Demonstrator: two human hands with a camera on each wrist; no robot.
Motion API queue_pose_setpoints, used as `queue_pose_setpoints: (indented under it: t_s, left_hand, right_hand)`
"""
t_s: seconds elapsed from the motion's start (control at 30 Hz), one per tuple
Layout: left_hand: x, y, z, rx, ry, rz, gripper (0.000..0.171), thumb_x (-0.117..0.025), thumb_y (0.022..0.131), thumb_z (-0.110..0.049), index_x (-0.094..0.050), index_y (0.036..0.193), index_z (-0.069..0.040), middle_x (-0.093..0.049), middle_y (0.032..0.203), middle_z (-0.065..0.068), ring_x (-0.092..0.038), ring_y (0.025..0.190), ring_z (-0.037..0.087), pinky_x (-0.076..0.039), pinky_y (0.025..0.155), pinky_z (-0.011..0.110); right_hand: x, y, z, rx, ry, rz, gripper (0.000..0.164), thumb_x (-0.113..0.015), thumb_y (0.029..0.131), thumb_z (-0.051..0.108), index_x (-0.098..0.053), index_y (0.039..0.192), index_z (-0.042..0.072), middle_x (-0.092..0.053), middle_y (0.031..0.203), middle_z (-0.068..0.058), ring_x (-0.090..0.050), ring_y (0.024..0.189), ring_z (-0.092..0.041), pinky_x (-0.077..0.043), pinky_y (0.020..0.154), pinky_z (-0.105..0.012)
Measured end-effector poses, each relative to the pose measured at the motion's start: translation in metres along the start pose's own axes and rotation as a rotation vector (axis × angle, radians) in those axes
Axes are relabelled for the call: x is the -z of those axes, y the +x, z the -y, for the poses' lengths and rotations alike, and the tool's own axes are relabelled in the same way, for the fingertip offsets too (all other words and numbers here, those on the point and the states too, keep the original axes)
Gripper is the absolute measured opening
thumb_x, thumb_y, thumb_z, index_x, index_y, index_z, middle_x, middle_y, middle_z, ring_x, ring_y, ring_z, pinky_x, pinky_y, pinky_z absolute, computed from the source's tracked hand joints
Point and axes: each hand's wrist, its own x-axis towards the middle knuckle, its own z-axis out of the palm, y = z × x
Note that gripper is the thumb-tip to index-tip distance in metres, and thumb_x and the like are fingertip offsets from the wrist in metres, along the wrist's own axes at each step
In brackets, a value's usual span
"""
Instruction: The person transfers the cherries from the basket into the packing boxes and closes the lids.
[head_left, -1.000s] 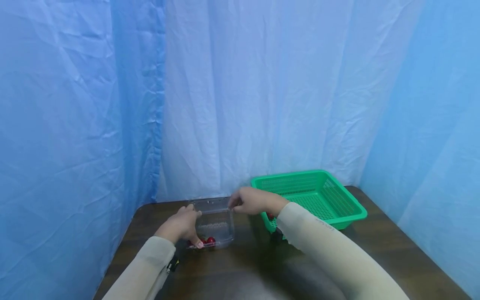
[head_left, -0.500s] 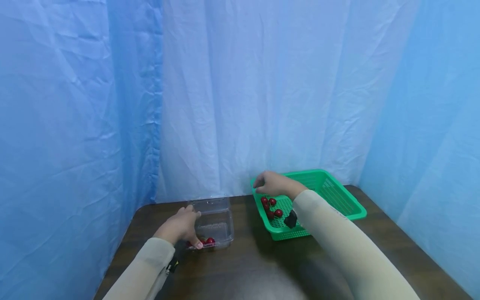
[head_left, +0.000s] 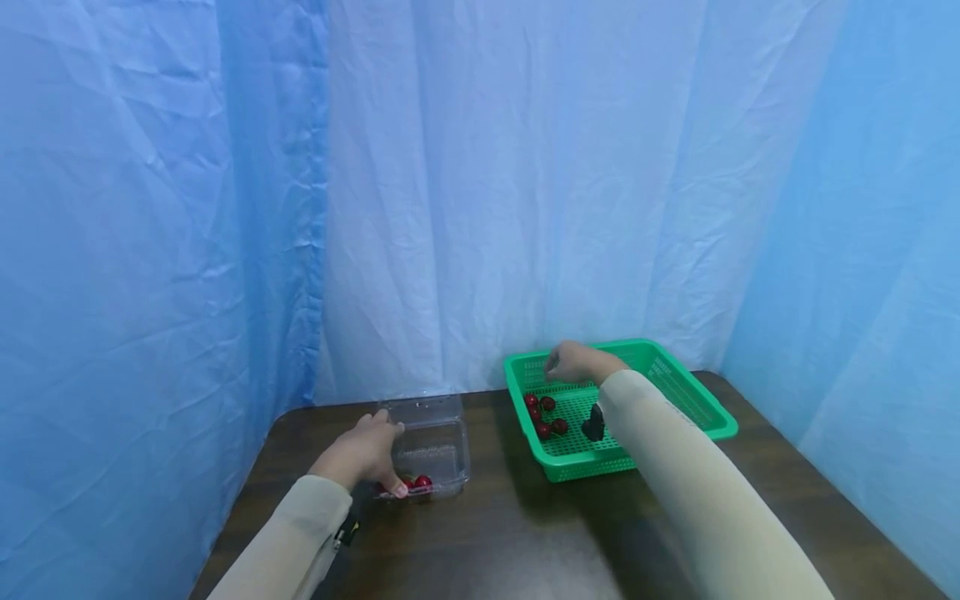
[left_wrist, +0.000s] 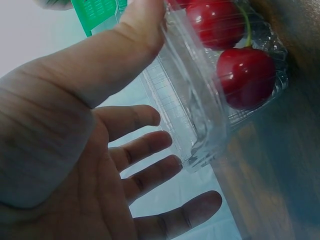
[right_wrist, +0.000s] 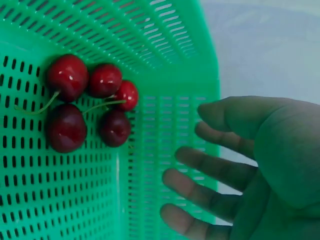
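At the left of the head view, my left hand grips the left end of a clear plastic box, thumb at its near rim and fingers spread along the side. Red cherries lie along the near edge inside; the left wrist view shows a cherry with a green stem close up, and the thumb partly hides others. My right hand hovers over the green basket, fingers loosely extended and holding nothing. Several dark red cherries, some with stems, sit in one corner of the basket.
The box's lid lies folded back behind it. Both containers stand on a dark wooden table. Blue-white curtains hang close behind the table and along both sides.
My right hand has moved from the box's right edge to the right, over the green basket, uncovering the cherries there. My left hand has stayed on the box.
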Motion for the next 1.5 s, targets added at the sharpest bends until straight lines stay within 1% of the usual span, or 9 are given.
queue_pose_setpoints:
  t_s: [0.3, 0.4, 0.63, 0.87, 1.03, 1.17, 1.33, 1.4, 1.5]
  left_hand:
    - [-0.004, 0.002, 0.001, 0.0, 0.02, 0.008, 0.116, -0.109, 0.071, -0.037, -0.055, 0.168, -0.008, -0.035, 0.182, 0.029, -0.033, 0.167, 0.055, -0.047, 0.123, 0.077]
    - [-0.002, 0.001, 0.001, 0.006, 0.013, 0.009, 0.115, -0.109, 0.071, -0.037, -0.055, 0.168, -0.008, -0.036, 0.181, 0.028, -0.034, 0.167, 0.054, -0.047, 0.123, 0.077]
    - [0.0, 0.001, 0.0, 0.015, 0.015, 0.001, 0.114, -0.11, 0.069, -0.037, -0.057, 0.167, -0.009, -0.042, 0.178, 0.028, -0.039, 0.163, 0.053, -0.05, 0.12, 0.077]
    - [0.0, 0.0, -0.001, 0.017, 0.011, -0.002, 0.113, -0.11, 0.07, -0.036, -0.057, 0.166, -0.009, -0.039, 0.179, 0.028, -0.037, 0.165, 0.054, -0.048, 0.121, 0.078]
    - [-0.001, 0.0, -0.002, 0.015, 0.012, -0.004, 0.114, -0.11, 0.069, -0.037, -0.058, 0.166, -0.009, -0.043, 0.177, 0.027, -0.041, 0.162, 0.052, -0.05, 0.12, 0.077]
    - [-0.001, 0.0, -0.001, 0.012, 0.017, -0.011, 0.114, -0.11, 0.068, -0.038, -0.059, 0.165, -0.009, -0.047, 0.173, 0.026, -0.046, 0.157, 0.05, -0.053, 0.118, 0.075]
    - [0.0, -0.001, -0.002, 0.011, 0.022, -0.009, 0.114, -0.111, 0.068, -0.039, -0.059, 0.165, -0.009, -0.05, 0.17, 0.025, -0.05, 0.152, 0.047, -0.055, 0.116, 0.073]
    - [0.0, -0.002, -0.002, 0.011, 0.019, -0.009, 0.114, -0.11, 0.068, -0.038, -0.059, 0.165, -0.009, -0.05, 0.17, 0.025, -0.05, 0.153, 0.047, -0.055, 0.117, 0.073]
    - [0.0, -0.002, -0.003, 0.012, 0.015, -0.013, 0.113, -0.11, 0.068, -0.038, -0.059, 0.165, -0.009, -0.049, 0.171, 0.025, -0.049, 0.154, 0.048, -0.055, 0.117, 0.074]
  right_hand:
    - [-0.022, 0.014, -0.016, -0.118, 0.075, 0.035, 0.048, -0.076, 0.11, 0.025, -0.068, 0.155, 0.009, -0.066, 0.16, -0.016, -0.067, 0.142, -0.041, -0.065, 0.108, -0.063]
    - [-0.027, 0.017, -0.017, -0.129, 0.059, 0.033, 0.046, -0.077, 0.11, 0.024, -0.07, 0.154, 0.01, -0.068, 0.157, -0.016, -0.069, 0.138, -0.04, -0.067, 0.103, -0.061]
    - [-0.033, 0.025, -0.016, -0.153, -0.011, 0.03, 0.043, -0.084, 0.105, 0.026, -0.077, 0.145, 0.016, -0.07, 0.153, -0.012, -0.072, 0.122, -0.029, -0.067, 0.073, -0.043]
    - [-0.039, 0.028, -0.014, -0.146, -0.002, 0.038, 0.043, -0.085, 0.103, 0.023, -0.077, 0.143, 0.01, -0.078, 0.135, -0.012, -0.077, 0.113, -0.031, -0.067, 0.073, -0.041]
    - [-0.046, 0.021, -0.011, -0.151, -0.01, 0.033, 0.035, -0.086, 0.105, 0.027, -0.08, 0.136, 0.012, -0.079, 0.127, -0.008, -0.076, 0.105, -0.026, -0.067, 0.07, -0.038]
    - [-0.048, 0.017, -0.009, -0.15, 0.009, 0.026, 0.026, -0.083, 0.106, 0.021, -0.082, 0.131, 0.011, -0.078, 0.113, -0.008, -0.072, 0.093, -0.023, -0.064, 0.068, -0.034]
    - [-0.049, 0.016, -0.007, -0.142, 0.021, 0.034, 0.007, -0.074, 0.106, 0.005, -0.08, 0.104, 0.006, -0.062, 0.089, -0.004, -0.052, 0.073, -0.019, -0.053, 0.06, -0.031]
    - [-0.047, 0.016, -0.007, -0.147, 0.014, 0.031, 0.009, -0.074, 0.105, 0.002, -0.08, 0.101, 0.007, -0.062, 0.089, -0.002, -0.052, 0.072, -0.018, -0.052, 0.058, -0.031]
    - [-0.045, 0.016, -0.007, -0.14, -0.009, 0.025, 0.01, -0.075, 0.105, 0.004, -0.083, 0.108, 0.008, -0.073, 0.1, -0.002, -0.065, 0.079, -0.017, -0.057, 0.061, -0.032]
